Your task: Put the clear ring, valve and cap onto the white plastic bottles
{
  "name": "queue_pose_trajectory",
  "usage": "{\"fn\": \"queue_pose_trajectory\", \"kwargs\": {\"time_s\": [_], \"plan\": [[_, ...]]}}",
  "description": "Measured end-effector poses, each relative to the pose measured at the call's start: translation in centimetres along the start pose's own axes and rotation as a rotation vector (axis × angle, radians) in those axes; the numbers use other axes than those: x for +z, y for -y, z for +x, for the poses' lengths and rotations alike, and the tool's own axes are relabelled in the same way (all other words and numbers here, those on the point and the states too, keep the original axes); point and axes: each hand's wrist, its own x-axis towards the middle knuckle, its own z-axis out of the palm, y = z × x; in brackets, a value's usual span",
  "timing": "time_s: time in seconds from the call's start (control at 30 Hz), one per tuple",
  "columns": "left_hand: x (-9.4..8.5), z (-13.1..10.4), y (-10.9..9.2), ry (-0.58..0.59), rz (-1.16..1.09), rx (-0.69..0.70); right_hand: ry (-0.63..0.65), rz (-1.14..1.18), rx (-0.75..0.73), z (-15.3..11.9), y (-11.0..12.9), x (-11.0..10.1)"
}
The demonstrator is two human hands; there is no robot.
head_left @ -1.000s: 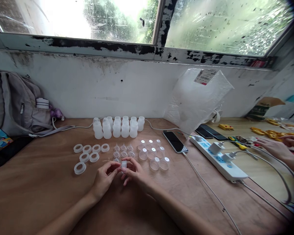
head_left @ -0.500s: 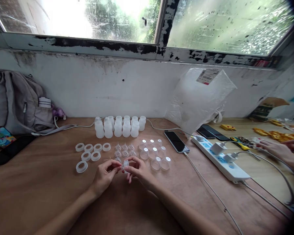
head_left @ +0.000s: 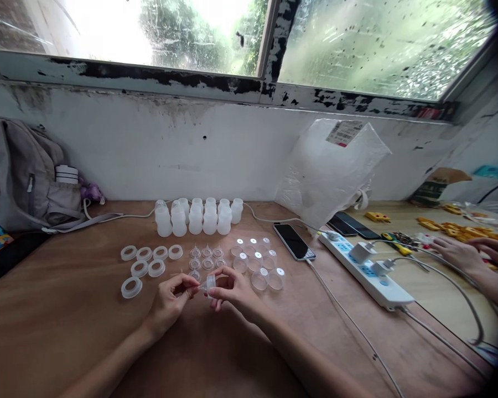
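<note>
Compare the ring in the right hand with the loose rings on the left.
Pose: the held ring stands on edge; the loose rings lie flat.
Support: the right hand grips the held ring; the table carries the loose rings.
Centre: a clear piece, pinched by the left hand, meets the held ring; the loose rings show open holes.
Shared: both look pale and translucent.

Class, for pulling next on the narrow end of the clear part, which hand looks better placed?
Probably the left hand: its fingertips pinch at the narrow end of the clear part. The right hand grips the wider end, so it seems better suited to steadying.
</note>
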Motion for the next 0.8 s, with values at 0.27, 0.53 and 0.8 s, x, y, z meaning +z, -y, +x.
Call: {"fn": "queue_pose_trajectory", "kwargs": {"time_s": [0.27,0.53,0.8], "plan": [[-0.2,0.2,0.1,0.1,0.035,-0.028,0.084,0.111,0.0,0.0,-0.2,-0.3],[0.1,-0.6,-1.3,0.074,0.232,0.073,-0.06,-0.006,-0.038,0.5,-1.0,-0.3],[0.5,-1.2,-2.2,0.167,0.347,0.006,-0.096,-0.443,-0.206,-0.7,-1.0,1.1]]}}
